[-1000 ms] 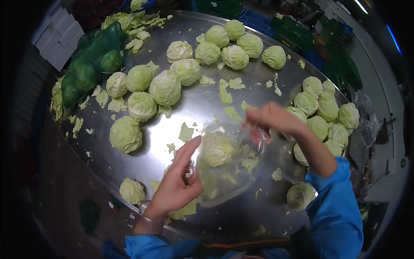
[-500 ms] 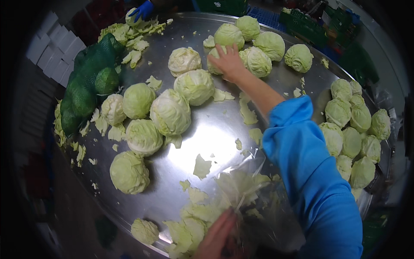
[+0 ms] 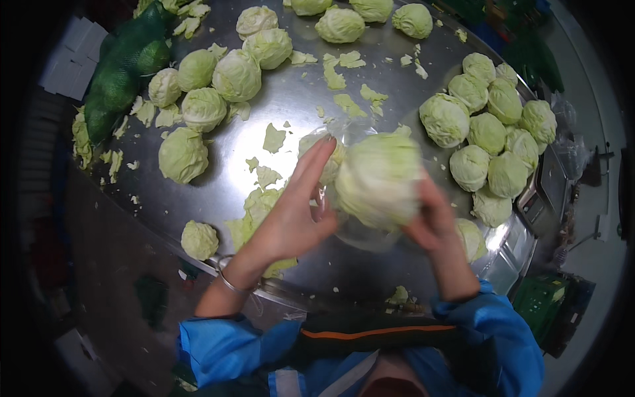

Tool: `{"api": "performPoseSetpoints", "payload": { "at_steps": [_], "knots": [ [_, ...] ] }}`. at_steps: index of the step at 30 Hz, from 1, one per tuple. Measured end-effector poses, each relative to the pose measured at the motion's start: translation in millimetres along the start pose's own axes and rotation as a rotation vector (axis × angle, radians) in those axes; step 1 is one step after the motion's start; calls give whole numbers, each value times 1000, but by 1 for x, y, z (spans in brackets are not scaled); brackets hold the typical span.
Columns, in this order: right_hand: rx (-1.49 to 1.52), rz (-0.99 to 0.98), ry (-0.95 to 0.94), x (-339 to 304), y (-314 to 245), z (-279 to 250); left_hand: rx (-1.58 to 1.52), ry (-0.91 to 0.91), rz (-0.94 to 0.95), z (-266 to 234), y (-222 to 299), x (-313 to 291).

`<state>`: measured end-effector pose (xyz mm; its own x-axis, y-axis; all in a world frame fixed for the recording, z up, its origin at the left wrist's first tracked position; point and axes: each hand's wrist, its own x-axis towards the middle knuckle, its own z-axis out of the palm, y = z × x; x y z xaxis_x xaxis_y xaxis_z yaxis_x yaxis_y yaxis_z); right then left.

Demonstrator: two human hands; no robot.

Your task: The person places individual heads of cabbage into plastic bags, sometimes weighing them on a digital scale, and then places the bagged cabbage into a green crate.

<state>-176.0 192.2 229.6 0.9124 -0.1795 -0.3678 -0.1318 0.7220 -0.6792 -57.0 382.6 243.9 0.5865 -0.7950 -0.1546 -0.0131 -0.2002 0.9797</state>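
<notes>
A large pale-green cabbage [image 3: 378, 180], smeared by motion, is in my right hand [image 3: 433, 215], whose fingers grip its right side. Just left of it, my left hand [image 3: 299, 210] has its fingers stretched upward and its thumb toward the cabbage, with the film of a clear plastic bag [image 3: 370, 238] between them. The bag spreads behind and below the cabbage. Through the film beyond my left fingers shows a yellowish-green shape, partly hidden. A metal bangle [image 3: 233, 276] circles my left wrist. Loose cabbage leaves [image 3: 254, 215] lie beside my left hand.
Several cabbages [image 3: 238, 75] stand at the left of the steel table [image 3: 291, 92], others [image 3: 486, 134] cluster at the right, and more [image 3: 339, 25] sit at the far edge. A green net sack [image 3: 122, 69] lies far left. A scale [image 3: 550, 188] stands at the right edge.
My right hand has drawn back from the far cabbages and now holds one close to me. My left hand has risen beside it with the bag. The view has shifted nearer my body.
</notes>
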Motion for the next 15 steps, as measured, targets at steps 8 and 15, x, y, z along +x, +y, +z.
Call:
{"api": "performPoseSetpoints", "payload": {
  "at_steps": [8,15],
  "knots": [
    [-1498,-887,554,29,32,-18,-244,-34,-50,19,25,12],
    [-880,-559,238,-76,-60,7,-278,-98,165,33,87,-50]
  ]
}}
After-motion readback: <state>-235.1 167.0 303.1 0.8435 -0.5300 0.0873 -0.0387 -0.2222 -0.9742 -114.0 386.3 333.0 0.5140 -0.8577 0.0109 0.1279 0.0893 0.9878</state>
